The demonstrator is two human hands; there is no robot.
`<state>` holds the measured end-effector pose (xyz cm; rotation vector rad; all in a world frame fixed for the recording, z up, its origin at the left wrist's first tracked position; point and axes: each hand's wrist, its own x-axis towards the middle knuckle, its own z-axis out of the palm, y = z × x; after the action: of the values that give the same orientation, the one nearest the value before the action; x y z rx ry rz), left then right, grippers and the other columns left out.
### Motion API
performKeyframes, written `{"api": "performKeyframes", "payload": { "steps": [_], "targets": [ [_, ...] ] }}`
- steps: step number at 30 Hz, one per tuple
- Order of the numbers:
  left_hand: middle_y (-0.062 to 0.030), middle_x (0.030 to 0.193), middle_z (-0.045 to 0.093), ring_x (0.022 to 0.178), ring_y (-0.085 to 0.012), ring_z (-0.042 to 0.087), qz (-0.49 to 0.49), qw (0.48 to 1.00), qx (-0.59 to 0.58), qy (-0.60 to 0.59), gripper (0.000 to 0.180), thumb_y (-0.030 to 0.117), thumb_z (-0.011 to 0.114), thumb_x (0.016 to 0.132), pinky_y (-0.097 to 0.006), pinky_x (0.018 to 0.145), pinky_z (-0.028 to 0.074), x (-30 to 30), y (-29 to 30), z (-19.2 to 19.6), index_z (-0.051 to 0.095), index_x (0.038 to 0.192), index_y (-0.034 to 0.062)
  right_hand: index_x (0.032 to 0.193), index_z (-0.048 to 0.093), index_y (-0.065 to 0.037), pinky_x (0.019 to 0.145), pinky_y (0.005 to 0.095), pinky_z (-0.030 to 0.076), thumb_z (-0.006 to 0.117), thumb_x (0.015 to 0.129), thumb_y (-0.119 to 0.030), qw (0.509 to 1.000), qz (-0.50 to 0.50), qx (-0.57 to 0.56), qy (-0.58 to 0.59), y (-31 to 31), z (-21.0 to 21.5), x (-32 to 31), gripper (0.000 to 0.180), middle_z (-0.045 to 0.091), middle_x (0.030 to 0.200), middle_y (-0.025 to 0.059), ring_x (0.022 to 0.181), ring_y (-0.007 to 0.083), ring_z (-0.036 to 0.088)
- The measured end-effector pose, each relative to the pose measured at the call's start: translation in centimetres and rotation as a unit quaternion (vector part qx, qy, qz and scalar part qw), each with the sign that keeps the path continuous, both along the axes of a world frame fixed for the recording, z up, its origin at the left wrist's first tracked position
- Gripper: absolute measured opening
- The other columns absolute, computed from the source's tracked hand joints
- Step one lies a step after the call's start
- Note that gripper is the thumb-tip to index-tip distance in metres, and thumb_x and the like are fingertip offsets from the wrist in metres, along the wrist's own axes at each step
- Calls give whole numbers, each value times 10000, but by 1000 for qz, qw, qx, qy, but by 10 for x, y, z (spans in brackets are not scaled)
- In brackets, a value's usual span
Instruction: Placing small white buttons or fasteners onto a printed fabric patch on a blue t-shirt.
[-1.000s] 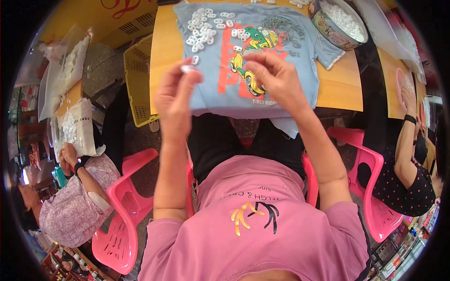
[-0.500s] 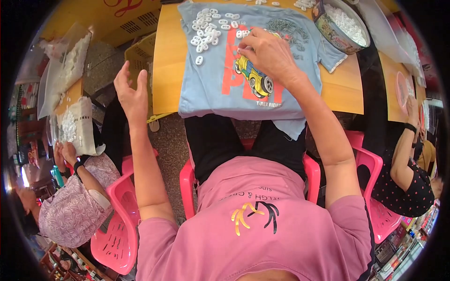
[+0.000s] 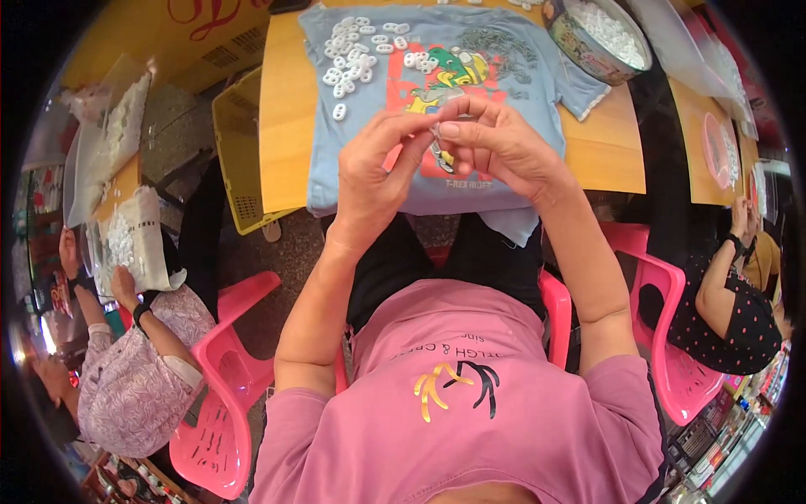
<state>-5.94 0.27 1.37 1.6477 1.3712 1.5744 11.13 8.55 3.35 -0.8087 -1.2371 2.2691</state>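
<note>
Both hands meet above the light blue printed T-shirt (image 3: 437, 126) spread on the yellow wooden bench (image 3: 281, 126). Left hand (image 3: 374, 172) and right hand (image 3: 495, 143) pinch closed on a tiny piece (image 3: 437, 131); its orientation cannot be told. Small white oval rings (image 3: 357, 55) are piled on the shirt; more white pieces fill the round metal bowl (image 3: 596, 38).

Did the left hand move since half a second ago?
Yes. The left hand came in from beyond the table's left edge to over the blue shirt, meeting the right hand.
</note>
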Motion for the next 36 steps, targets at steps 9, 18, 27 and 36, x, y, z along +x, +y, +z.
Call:
{"api": "performKeyframes", "payload": {
  "steps": [9,18,27,36],
  "targets": [
    [-52,853,648,810,-100,631,-94,972,-158,-147,92,49,653,903,-244,699,506,23,-11,-2,628,960,-19,1002,645,-20,589,204,480,671,915,-171,985,-65,155,-48,-26,-7,32,176,647,828,11,660,49,568],
    [-21,888,643,792,-75,601,-75,925,-234,-291,154,106,652,923,-218,720,494,42,-3,-7,611,1024,-2,970,659,11,593,238,470,673,893,-113,907,-127,371,-156,-13,-11,44,146,654,850,36,660,85,573],
    [-12,871,625,772,-70,585,-75,931,-241,-264,138,96,648,923,-220,698,483,45,-2,-14,606,1011,-2,912,686,-56,695,362,491,669,847,-155,611,-158,664,-400,56,-20,82,120,634,848,84,776,273,625],
    [-11,874,625,774,-73,586,-81,934,-231,-260,123,75,638,925,-221,704,482,44,-3,-16,602,1007,-8,899,689,-62,707,370,487,684,832,-163,609,-136,668,-405,57,-20,79,122,634,853,81,777,280,621]
  ]
}}
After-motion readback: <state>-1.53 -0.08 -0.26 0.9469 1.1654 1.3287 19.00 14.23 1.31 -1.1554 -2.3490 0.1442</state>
